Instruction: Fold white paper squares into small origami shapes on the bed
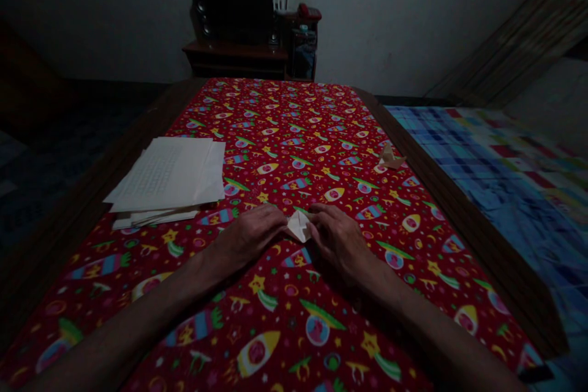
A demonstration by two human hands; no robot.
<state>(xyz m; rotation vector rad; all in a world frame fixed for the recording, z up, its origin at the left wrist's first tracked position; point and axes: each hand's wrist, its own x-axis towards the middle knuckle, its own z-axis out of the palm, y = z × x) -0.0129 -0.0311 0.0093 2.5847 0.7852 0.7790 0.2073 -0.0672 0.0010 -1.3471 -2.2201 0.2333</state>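
A small folded piece of white paper [299, 225] lies on the red patterned cloth [294, 135] in front of me. My left hand [250, 236] rests knuckles up on its left side, fingers curled and pinching the paper's left edge. My right hand [337, 236] does the same on the right edge, fingers pressed together against the fold. Both forearms lie on the cloth.
A stack of white paper sheets [169, 177] sits at the left. A small folded paper figure [390, 158] lies near the right edge. The wooden table rim [482, 239] borders a blue checked mat [505, 171]. A dark cabinet [239, 55] with a screen stands at the far wall.
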